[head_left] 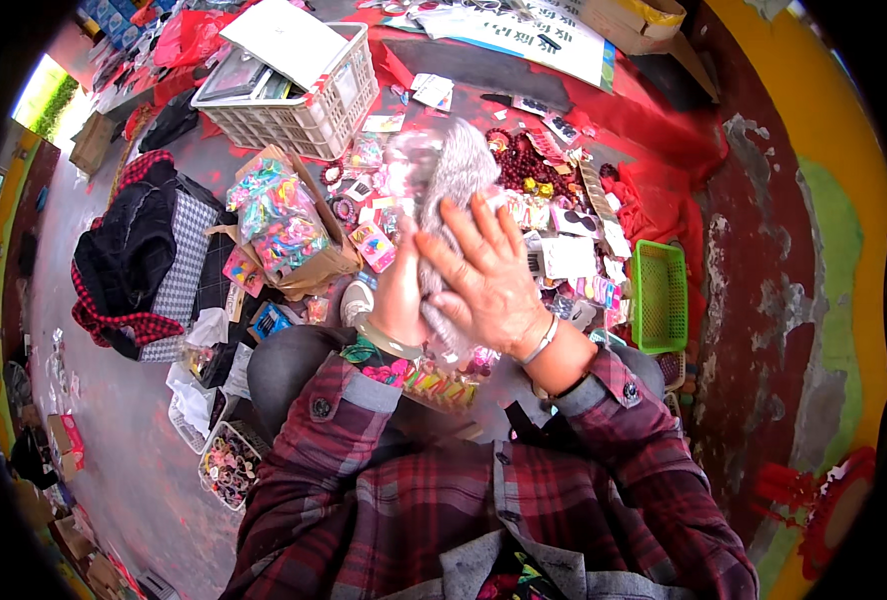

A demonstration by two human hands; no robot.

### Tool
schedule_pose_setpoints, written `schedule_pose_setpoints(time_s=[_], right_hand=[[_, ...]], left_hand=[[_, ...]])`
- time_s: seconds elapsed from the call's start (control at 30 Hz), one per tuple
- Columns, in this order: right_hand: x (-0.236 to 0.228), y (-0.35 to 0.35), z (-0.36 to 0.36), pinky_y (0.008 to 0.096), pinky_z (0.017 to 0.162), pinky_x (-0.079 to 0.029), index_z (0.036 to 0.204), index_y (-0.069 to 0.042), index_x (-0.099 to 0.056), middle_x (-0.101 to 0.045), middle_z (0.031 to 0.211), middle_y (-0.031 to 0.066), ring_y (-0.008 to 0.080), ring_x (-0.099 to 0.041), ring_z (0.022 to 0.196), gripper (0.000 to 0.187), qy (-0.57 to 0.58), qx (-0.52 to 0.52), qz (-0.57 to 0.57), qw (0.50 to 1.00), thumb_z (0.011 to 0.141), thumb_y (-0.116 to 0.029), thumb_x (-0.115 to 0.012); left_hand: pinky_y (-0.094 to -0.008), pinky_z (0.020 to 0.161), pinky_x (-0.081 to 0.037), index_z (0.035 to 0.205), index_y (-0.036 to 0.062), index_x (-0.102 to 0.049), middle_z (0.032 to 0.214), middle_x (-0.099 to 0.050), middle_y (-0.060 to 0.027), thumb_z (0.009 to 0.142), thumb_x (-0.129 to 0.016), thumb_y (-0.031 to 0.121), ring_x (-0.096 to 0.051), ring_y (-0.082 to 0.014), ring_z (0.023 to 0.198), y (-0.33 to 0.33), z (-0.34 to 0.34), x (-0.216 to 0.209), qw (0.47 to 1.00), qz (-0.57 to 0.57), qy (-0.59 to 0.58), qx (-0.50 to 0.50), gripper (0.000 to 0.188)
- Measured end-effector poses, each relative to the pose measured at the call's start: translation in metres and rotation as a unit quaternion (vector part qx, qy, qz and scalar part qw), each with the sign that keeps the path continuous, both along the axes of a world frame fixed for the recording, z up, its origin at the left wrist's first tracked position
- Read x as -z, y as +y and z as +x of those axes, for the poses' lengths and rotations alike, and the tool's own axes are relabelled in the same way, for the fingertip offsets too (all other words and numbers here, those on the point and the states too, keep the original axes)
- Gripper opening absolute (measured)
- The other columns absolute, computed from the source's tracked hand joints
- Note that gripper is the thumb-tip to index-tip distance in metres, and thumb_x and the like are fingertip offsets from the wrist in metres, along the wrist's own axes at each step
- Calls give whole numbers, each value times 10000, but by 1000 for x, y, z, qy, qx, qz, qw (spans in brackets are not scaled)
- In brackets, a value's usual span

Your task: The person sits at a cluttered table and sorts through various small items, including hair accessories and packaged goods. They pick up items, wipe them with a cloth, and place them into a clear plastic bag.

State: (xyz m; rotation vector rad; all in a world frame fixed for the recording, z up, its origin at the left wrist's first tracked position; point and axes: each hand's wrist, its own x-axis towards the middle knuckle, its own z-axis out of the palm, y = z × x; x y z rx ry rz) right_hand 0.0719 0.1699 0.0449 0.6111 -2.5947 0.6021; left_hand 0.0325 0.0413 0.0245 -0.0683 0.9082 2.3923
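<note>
A grey, fuzzy knitted piece [464, 165] stands upright between my palms, in what looks like clear plastic; its exact kind I cannot make out. My left hand [399, 295] holds it from the left side, fingers partly hidden behind it. Flat against its near side lies my right hand [489, 270], the fingers stretched and a little apart. Below my wrists, a clear packet of yellow and pink small pieces [439, 385] rests by my lap. Beyond my hands, dark red beads [539, 165] and carded accessories [574, 222] lie heaped.
A white plastic crate [334, 105] with boards on top stands far left. Nearer is a cardboard box [326, 225] of colourful packets, beside a houndstooth bag [179, 270] with dark clothing. At right stands a green basket [661, 300]. A small basket of hair ties [232, 463] sits lower left.
</note>
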Motion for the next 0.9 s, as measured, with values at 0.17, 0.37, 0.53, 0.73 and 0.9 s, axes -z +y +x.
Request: schedule_pose_setpoints(time_s=[0.17,0.37,0.53,0.73,0.9], right_hand=[[-10,19,-12,506,1053,-204,1279,-129,-483,-394,1365,139,369,-308,1298,492,-1,35,-18,999,819,-280,-570],[-7,36,-31,432,890,-412,1134,-77,-556,-555,1155,175,344,-524,1071,367,-26,115,-176,977,855,-314,-538],[17,77,-45,385,612,-465,858,-22,-636,-605,686,179,314,-618,669,339,-206,132,-317,917,877,-348,-549],[17,107,-44,244,682,-492,1056,5,-594,-635,916,54,129,-604,785,274,-157,65,-729,663,917,-222,-530],[3,110,-37,270,817,-484,1150,-4,-534,-597,1074,82,147,-588,941,288,-116,-23,-719,685,914,-171,-526]], left_hand=[[-320,900,-440,1315,23,-371,1183,-521,-92,955,-317,490,-519,-172,1088,7,15,9,943,-128,305,45,593],[-298,836,-450,1208,-14,-452,1041,-578,-90,959,-320,478,-570,-157,947,9,21,35,944,-170,242,146,567],[-323,756,-484,1167,-8,-481,967,-592,-105,927,-301,558,-589,-179,846,12,23,45,968,-14,64,241,641],[-391,822,-474,1256,6,-429,1008,-604,-127,955,-350,442,-594,-243,924,11,19,18,988,54,33,140,535],[-385,855,-473,1304,19,-360,1102,-575,-122,957,-376,400,-584,-247,972,9,14,13,990,48,46,121,515]])
